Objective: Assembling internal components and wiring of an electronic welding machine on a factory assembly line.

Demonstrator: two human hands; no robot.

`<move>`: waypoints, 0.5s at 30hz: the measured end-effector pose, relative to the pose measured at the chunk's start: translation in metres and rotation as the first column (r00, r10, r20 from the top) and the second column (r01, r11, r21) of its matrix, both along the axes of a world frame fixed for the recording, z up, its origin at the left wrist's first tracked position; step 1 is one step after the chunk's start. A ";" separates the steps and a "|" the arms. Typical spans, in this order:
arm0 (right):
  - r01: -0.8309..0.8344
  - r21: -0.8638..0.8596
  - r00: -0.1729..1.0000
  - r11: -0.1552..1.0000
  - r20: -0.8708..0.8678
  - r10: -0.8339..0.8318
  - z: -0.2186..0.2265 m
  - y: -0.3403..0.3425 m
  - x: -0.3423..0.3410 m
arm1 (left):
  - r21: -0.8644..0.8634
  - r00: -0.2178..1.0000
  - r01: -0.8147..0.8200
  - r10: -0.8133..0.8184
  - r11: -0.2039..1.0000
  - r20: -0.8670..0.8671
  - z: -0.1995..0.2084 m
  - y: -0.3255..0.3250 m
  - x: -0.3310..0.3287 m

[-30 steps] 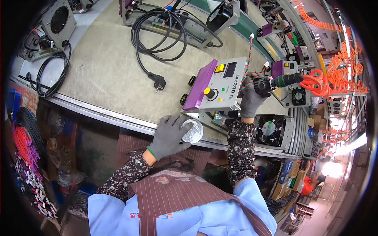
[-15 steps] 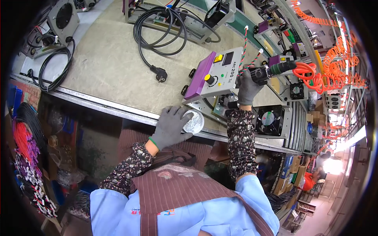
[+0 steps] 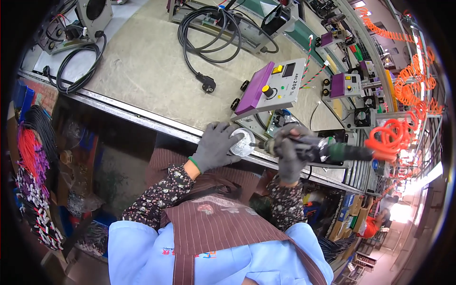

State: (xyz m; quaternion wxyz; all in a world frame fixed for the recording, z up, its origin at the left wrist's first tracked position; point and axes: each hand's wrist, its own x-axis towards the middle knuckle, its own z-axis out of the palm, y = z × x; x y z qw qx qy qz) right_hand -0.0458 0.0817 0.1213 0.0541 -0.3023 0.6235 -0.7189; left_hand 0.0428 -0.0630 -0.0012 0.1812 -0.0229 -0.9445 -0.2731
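Observation:
My left hand (image 3: 213, 147), in a grey glove, grips the side of a small white dish (image 3: 243, 144) at the bench's front edge. Small shiny metal pieces, apparently screws, lie inside it. My gloved right hand (image 3: 288, 161) is wrapped round a black and green air screwdriver (image 3: 316, 148), held level and a little blurred. Its tip points left and reaches the dish's right rim; whether it touches the pieces I cannot tell. Just beyond both hands stands a machine with a grey and purple panel (image 3: 282, 88), a yellow knob and a yellow switch. Part of its circuit board is behind the screwdriver.
An orange coiled hose (image 3: 387, 142) runs from the screwdriver's rear. On the bench (image 3: 142, 71) lies a black power cord (image 3: 206, 83) with its plug. Another open unit (image 3: 71, 31) stands far left. More purple panels (image 3: 344, 85) line the right. Wire bundles (image 3: 35, 156) hang at lower left.
My right hand has brought the screwdriver down and left, from beside the machine's panel to the dish. The left hand stays at the dish. The whole view has shifted slightly.

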 end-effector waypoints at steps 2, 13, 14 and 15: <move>0.007 0.076 1.000 0.997 0.021 -0.008 -0.011 0.006 0.007 | 0.008 1.000 0.010 -0.010 1.000 -0.003 0.002 0.000 -0.001; 0.076 0.059 0.955 0.995 0.283 -0.090 -0.045 0.010 0.001 | -0.013 1.000 0.000 0.000 1.000 0.002 0.004 0.001 0.001; 0.079 0.053 0.962 0.996 0.259 -0.090 -0.043 0.007 0.002 | -0.011 1.000 0.000 0.000 1.000 0.000 0.004 0.000 0.000; 0.082 0.046 0.968 0.996 0.235 -0.091 -0.042 0.006 0.003 | -0.012 1.000 0.001 -0.001 1.000 0.000 0.004 0.001 0.000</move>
